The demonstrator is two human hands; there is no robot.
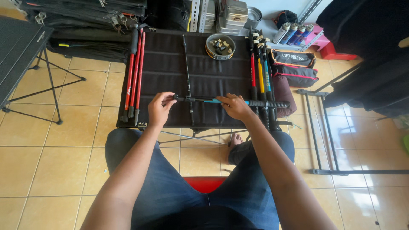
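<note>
The black folding table point(170, 68) lies under your hands; the blue trekking pole point(221, 101) lies crosswise on it, just before you; your right hand point(235, 106) grips its middle; your left hand point(159, 108) pinches its black end.

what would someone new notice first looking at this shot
Most striking is the blue trekking pole held crosswise over the near edge of the black folding table, the left hand pinching its thin end and the right hand gripping mid-shaft. Red trekking poles lie along the table's left side, a multicoloured bundle of poles along its right. A round tin of small parts sits at the far edge.
</note>
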